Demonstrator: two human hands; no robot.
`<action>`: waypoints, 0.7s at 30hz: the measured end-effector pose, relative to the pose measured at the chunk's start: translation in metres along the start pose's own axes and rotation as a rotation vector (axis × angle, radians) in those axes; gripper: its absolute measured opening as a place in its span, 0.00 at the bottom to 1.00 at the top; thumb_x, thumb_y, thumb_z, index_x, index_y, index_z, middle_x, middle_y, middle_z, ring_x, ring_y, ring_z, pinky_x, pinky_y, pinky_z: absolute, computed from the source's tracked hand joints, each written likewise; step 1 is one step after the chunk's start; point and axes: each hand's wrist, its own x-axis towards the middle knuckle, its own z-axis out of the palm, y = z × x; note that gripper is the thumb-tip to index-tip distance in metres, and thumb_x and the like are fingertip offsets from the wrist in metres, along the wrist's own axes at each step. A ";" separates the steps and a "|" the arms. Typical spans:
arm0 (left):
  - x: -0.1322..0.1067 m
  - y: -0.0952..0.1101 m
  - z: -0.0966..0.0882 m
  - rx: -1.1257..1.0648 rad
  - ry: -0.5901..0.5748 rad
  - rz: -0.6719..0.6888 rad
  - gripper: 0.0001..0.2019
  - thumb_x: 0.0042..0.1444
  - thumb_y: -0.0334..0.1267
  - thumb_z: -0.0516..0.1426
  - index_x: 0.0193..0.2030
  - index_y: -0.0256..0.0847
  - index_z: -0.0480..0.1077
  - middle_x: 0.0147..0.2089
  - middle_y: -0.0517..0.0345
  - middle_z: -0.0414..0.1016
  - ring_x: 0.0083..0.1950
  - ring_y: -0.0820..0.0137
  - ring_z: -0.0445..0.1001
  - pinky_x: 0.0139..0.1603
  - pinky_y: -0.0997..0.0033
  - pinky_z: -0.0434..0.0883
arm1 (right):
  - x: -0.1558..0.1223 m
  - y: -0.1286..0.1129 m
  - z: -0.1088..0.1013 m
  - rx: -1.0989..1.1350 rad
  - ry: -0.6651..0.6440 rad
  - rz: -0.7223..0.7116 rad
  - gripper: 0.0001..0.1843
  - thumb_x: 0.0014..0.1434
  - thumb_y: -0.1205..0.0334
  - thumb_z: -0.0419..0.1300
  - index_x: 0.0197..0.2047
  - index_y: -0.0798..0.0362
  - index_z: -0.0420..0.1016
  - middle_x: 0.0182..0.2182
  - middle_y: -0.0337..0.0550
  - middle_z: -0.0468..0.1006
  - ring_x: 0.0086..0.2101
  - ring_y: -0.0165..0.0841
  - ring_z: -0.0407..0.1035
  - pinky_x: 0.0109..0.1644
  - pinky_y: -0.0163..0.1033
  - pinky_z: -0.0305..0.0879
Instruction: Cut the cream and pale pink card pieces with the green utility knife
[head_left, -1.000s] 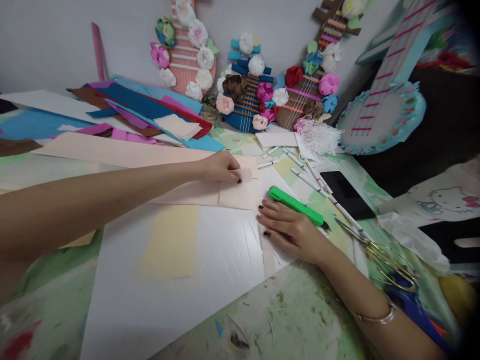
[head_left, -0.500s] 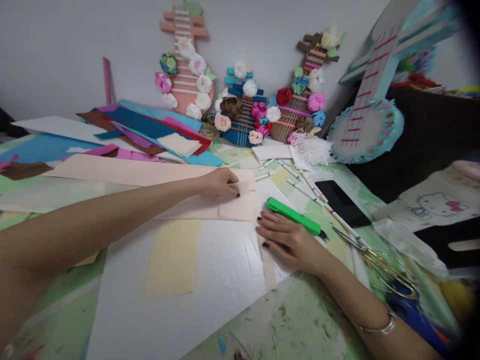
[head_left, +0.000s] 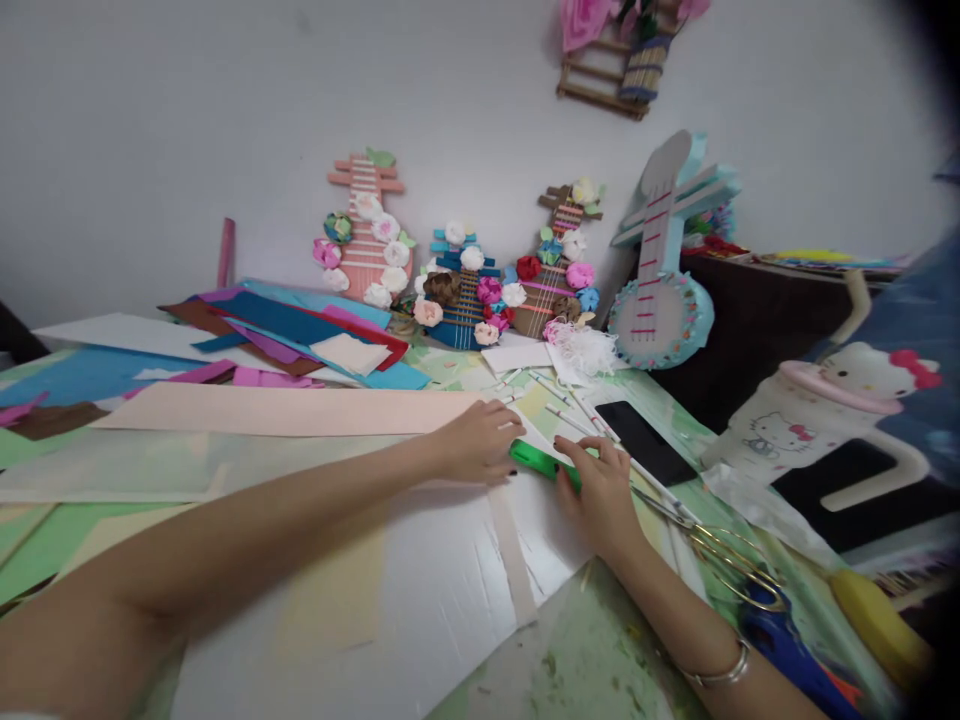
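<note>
My left hand (head_left: 480, 445) reaches across the table, fingers curled down and pressed on the end of a long peach paper sheet (head_left: 285, 410). Just to its right, my right hand (head_left: 600, 490) lies over a green cutter (head_left: 534, 461), fingers bent round its body; only the cutter's left end shows. Both hands sit at the far edge of a white board (head_left: 420, 600). A narrow peach strip (head_left: 514, 560) lies on the board below the hands.
Gold-handled scissors (head_left: 724, 560), a black phone (head_left: 645, 440) and several thin pens (head_left: 562, 410) lie to the right. Stacked coloured paper (head_left: 300, 330) is at the back left. Flower-covered paper guitars (head_left: 465, 290) lean on the wall. A Hello Kitty mug (head_left: 810, 410) stands at the right.
The camera tilted up, showing more wall. My right hand left the board and moved up onto the green cutter. My left hand stays on the peach paper.
</note>
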 end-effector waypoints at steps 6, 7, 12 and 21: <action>0.029 0.024 0.018 0.009 -0.094 -0.008 0.06 0.60 0.31 0.52 0.40 0.34 0.70 0.42 0.45 0.73 0.49 0.59 0.68 0.52 0.61 0.61 | 0.001 -0.002 -0.005 0.046 0.057 -0.031 0.13 0.59 0.72 0.53 0.48 0.56 0.66 0.35 0.47 0.78 0.40 0.41 0.63 0.43 0.47 0.54; 0.031 0.026 0.017 -0.008 -0.093 -0.040 0.06 0.60 0.31 0.52 0.37 0.34 0.70 0.41 0.45 0.72 0.49 0.60 0.68 0.52 0.61 0.61 | 0.002 -0.002 -0.006 0.057 0.080 -0.034 0.12 0.59 0.72 0.53 0.47 0.56 0.66 0.34 0.47 0.77 0.39 0.41 0.63 0.42 0.46 0.55; 0.007 0.037 -0.003 -0.176 -0.016 -0.332 0.06 0.63 0.34 0.51 0.35 0.36 0.65 0.36 0.54 0.69 0.42 0.65 0.69 0.47 0.61 0.64 | 0.007 -0.006 -0.016 0.230 0.221 -0.075 0.06 0.61 0.70 0.52 0.41 0.54 0.66 0.30 0.44 0.71 0.34 0.37 0.64 0.40 0.44 0.59; -0.078 0.104 -0.036 -0.865 0.176 -0.719 0.16 0.63 0.52 0.40 0.33 0.42 0.54 0.25 0.65 0.58 0.23 0.76 0.57 0.24 0.75 0.58 | 0.036 -0.034 -0.050 0.651 -0.239 0.220 0.11 0.62 0.58 0.52 0.38 0.53 0.74 0.29 0.42 0.78 0.29 0.33 0.70 0.34 0.38 0.65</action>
